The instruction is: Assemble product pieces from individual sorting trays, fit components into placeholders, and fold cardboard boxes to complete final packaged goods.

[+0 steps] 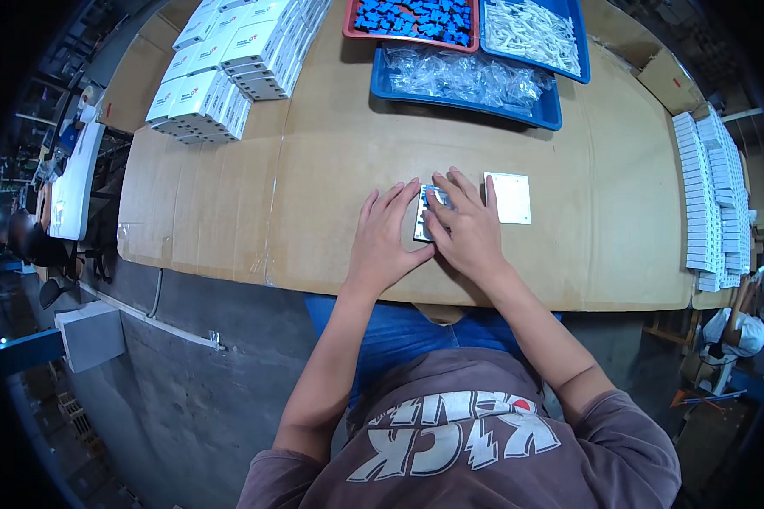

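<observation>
On the cardboard-covered table lies a small flat rectangular piece with a dark and blue face and a pale edge [418,227], partly hidden under my fingers. My left hand [386,239] steadies it from the left, index fingertip at its top corner and thumb at its bottom edge. Over its upper face, my right hand [469,235] bends its thumb and index finger close together. A bit of blue shows at those fingertips, too small to make out. Just right of my right hand lies a white square plate [513,200], apart from the dark piece.
Beyond my hands are a red tray [354,36] of blue plastic parts, a blue tray [582,51] of white parts and another blue tray [467,113] of clear bags. White boxes [199,95] are stacked far left, more boxes [703,195] at the right edge. A person [738,332] is beyond.
</observation>
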Demonstrator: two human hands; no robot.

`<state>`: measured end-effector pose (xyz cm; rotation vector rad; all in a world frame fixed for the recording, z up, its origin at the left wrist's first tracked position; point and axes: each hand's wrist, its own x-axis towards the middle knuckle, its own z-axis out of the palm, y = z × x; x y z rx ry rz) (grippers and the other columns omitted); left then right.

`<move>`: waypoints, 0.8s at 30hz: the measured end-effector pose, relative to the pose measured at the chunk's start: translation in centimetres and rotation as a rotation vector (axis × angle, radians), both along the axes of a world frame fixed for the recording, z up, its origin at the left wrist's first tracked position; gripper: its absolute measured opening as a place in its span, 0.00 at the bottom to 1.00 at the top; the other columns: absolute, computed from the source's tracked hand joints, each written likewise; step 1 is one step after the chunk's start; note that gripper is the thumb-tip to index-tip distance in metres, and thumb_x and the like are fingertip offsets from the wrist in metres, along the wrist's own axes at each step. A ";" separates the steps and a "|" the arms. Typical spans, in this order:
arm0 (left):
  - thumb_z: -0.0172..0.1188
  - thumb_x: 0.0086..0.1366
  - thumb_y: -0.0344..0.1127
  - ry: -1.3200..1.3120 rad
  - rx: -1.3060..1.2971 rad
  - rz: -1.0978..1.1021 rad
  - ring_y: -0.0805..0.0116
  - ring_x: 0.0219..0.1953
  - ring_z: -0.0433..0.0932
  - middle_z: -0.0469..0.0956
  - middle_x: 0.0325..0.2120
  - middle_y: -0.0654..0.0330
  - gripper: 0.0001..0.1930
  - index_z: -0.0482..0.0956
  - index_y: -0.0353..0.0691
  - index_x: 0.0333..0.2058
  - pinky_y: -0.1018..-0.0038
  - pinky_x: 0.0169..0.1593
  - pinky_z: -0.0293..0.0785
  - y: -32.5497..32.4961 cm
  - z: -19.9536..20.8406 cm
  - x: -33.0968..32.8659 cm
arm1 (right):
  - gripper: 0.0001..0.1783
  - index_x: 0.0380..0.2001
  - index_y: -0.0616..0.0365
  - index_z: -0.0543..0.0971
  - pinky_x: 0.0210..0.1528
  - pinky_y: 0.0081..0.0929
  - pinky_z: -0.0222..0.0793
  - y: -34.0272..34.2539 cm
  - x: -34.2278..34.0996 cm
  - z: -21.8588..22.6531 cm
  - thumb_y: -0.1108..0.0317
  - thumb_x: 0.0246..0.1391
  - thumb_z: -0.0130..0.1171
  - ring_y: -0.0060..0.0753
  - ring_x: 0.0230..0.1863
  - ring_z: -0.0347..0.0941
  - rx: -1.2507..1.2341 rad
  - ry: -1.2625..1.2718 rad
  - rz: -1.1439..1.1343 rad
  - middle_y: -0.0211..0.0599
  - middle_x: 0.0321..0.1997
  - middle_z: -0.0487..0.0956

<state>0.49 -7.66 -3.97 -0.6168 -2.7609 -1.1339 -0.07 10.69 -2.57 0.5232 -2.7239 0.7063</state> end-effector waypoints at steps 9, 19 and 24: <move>0.76 0.51 0.43 0.056 0.153 0.035 0.48 0.68 0.68 0.72 0.65 0.50 0.47 0.66 0.38 0.68 0.52 0.71 0.63 -0.8 -1.2 0.1 | 0.27 0.63 0.48 0.79 0.79 0.58 0.49 9.0 -1.7 2.7 0.67 0.59 0.67 0.56 0.79 0.55 -0.186 -0.330 0.105 0.49 0.77 0.64; 0.78 0.49 0.46 0.116 -0.070 0.085 0.46 0.61 0.68 0.69 0.57 0.47 0.49 0.66 0.39 0.69 0.53 0.67 0.64 1.0 0.5 1.5 | 0.18 0.51 0.55 0.84 0.64 0.39 0.70 14.1 1.6 5.0 0.60 0.62 0.67 0.50 0.62 0.75 -0.088 -0.310 -0.018 0.46 0.60 0.81; 0.77 0.51 0.41 0.081 -0.010 0.132 0.46 0.62 0.68 0.67 0.58 0.47 0.48 0.64 0.38 0.69 0.54 0.69 0.63 1.9 0.6 2.6 | 0.17 0.42 0.64 0.83 0.42 0.36 0.74 14.2 1.4 5.3 0.59 0.71 0.56 0.45 0.34 0.81 -0.352 -0.533 -0.237 0.49 0.32 0.84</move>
